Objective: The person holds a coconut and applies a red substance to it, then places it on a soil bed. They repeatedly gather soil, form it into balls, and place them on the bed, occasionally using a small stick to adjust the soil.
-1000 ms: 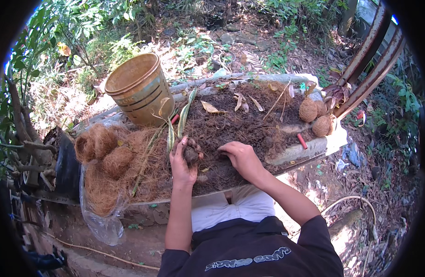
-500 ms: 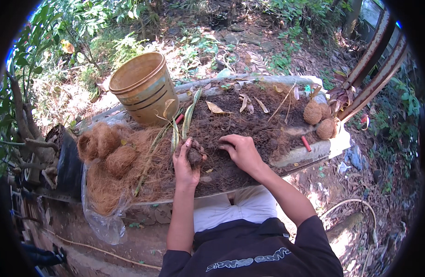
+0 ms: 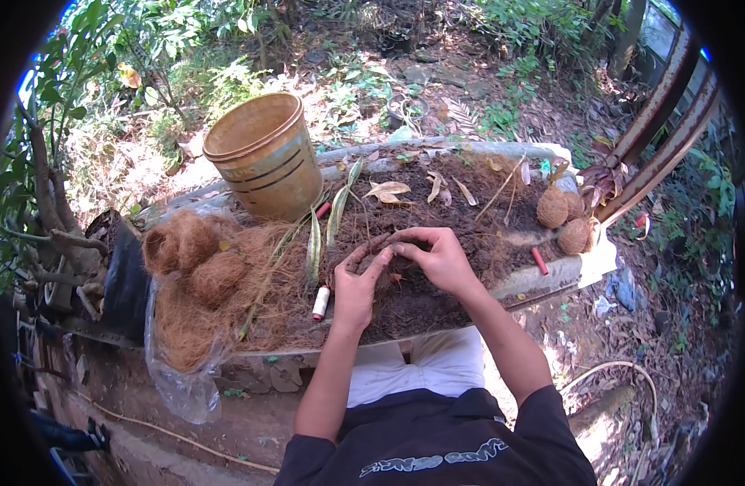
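Note:
My left hand [image 3: 358,282] and my right hand [image 3: 441,261] meet over the dark soil [image 3: 425,304], fingertips almost touching. Soil coats the left fingers, which curl with the thumb; the right thumb and index finger pinch beside them. Whatever lies between the fingers is too small or hidden to make out. Left of my left hand lie a white spool of thread [image 3: 320,302] with red ends and a yellow-edged green leaf [image 3: 314,253]. A second such leaf [image 3: 340,212] lies just beyond.
A worn yellow bucket [image 3: 267,166] stands at the back left. Brown fibre balls [image 3: 218,278] rest on loose coconut fibre [image 3: 182,328]. More round fibre balls [image 3: 552,209] and a red stick-like piece [image 3: 539,261] lie at the right. Dry leaves [image 3: 387,191] are scattered on the soil.
My left hand has moved right to meet the right hand, uncovering the spool. The dark soil clump it held is no longer visible. The view has shifted slightly.

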The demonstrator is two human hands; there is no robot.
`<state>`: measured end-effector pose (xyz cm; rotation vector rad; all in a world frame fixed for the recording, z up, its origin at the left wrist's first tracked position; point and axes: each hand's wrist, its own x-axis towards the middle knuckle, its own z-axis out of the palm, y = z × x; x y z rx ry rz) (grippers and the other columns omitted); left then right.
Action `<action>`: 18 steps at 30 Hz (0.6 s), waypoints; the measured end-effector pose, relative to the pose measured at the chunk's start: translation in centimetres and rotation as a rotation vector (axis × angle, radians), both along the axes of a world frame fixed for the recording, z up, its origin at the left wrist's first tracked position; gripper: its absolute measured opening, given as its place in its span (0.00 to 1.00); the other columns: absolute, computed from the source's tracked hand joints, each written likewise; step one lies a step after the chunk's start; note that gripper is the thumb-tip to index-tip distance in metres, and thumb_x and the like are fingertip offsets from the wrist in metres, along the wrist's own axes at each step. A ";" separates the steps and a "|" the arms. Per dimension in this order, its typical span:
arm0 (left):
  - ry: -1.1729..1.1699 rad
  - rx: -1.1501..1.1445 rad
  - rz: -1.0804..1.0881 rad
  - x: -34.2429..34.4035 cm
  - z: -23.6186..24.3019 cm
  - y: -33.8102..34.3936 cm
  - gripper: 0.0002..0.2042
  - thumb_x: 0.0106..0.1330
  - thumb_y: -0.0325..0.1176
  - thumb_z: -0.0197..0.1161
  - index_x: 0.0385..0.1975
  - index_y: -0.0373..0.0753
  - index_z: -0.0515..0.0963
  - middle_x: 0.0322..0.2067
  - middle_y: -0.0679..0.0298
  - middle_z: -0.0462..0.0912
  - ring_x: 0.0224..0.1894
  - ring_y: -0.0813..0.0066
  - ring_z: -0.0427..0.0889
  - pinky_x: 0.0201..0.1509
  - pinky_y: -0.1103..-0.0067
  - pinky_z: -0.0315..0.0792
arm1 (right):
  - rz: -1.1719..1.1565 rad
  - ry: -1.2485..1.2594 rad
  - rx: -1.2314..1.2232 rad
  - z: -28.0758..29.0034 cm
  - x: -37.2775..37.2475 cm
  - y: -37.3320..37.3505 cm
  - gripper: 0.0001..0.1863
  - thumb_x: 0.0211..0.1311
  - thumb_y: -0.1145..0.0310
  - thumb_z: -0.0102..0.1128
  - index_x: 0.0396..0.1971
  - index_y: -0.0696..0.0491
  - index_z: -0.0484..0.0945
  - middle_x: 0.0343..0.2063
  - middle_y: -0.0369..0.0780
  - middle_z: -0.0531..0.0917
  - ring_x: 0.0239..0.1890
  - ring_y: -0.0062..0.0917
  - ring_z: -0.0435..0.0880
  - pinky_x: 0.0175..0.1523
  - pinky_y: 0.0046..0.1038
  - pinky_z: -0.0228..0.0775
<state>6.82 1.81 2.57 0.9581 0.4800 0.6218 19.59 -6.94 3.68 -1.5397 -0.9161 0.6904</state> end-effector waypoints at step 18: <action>-0.036 -0.174 0.160 0.6 -1.5 0.6 0.06 0.64 0.30 0.58 0.37 0.37 0.74 0.30 0.66 0.79 0.27 0.79 0.80 0.22 0.82 0.74 | -0.060 0.385 0.025 -0.7 -0.3 -1.0 0.16 0.58 0.75 0.57 0.47 0.61 0.76 0.41 0.41 0.82 0.43 0.20 0.79 0.51 0.21 0.70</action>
